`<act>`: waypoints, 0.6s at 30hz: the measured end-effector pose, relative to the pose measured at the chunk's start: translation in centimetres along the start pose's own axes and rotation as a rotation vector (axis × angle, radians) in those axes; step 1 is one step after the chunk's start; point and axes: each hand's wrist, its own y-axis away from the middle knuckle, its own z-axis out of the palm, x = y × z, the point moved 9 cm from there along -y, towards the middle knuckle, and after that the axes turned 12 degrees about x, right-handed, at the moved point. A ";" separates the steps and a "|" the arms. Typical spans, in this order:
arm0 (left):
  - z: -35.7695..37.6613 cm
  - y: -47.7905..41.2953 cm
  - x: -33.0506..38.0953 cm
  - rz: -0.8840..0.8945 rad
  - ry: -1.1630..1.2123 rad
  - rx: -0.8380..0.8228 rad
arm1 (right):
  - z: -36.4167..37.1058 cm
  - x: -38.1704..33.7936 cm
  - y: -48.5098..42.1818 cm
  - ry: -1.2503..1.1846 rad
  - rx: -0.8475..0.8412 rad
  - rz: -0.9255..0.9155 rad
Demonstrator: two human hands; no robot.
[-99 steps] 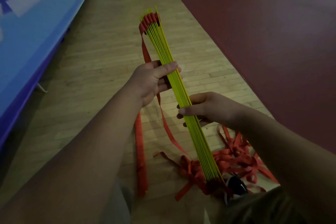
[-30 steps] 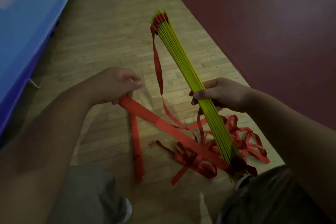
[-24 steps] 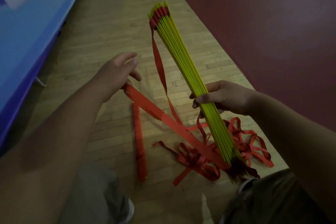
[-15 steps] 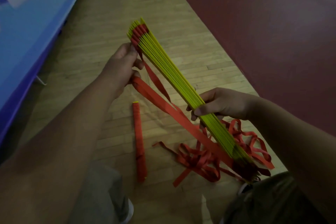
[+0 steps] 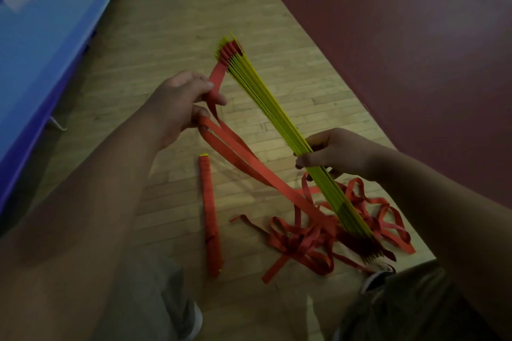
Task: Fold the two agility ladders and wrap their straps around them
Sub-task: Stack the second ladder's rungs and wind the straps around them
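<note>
A bundle of yellow ladder rungs [image 5: 266, 102] slants from upper left to lower right above the floor. My right hand [image 5: 332, 153] grips it around the middle. My left hand [image 5: 180, 102] pinches the red strap [image 5: 241, 158] close to the bundle's far end; the strap loops through my fingers and runs down to the bundle's near end. More red strap lies in a loose tangle [image 5: 304, 241] on the floor under that end. A second ladder [image 5: 210, 216], wrapped in red strap, lies on the floor between my arms.
A blue padded mat [image 5: 41, 36] runs along the left side. The wooden floor [image 5: 171, 22] meets a dark red floor area [image 5: 401, 36] on the right. My legs and a shoe [image 5: 191, 321] are at the bottom edge.
My left hand let go of the bundle, took up the red strap, and has carried it up towards the far end. The bundle tilted left and back; my right hand kept its grip.
</note>
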 end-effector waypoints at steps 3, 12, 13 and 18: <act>-0.7 -0.1 -0.4 0.027 -0.168 0.012 | -0.8 0.8 -0.9 0.108 0.119 0.012; -1.2 0.5 -2.0 0.168 -0.725 -0.202 | -3.4 2.0 -1.9 0.245 0.332 0.017; -1.2 0.5 -2.6 0.153 -0.756 -0.244 | -3.6 2.0 -1.9 0.274 0.347 0.010; -1.0 0.9 -4.1 0.156 -0.921 -0.401 | -3.7 2.0 -1.8 0.335 0.360 0.005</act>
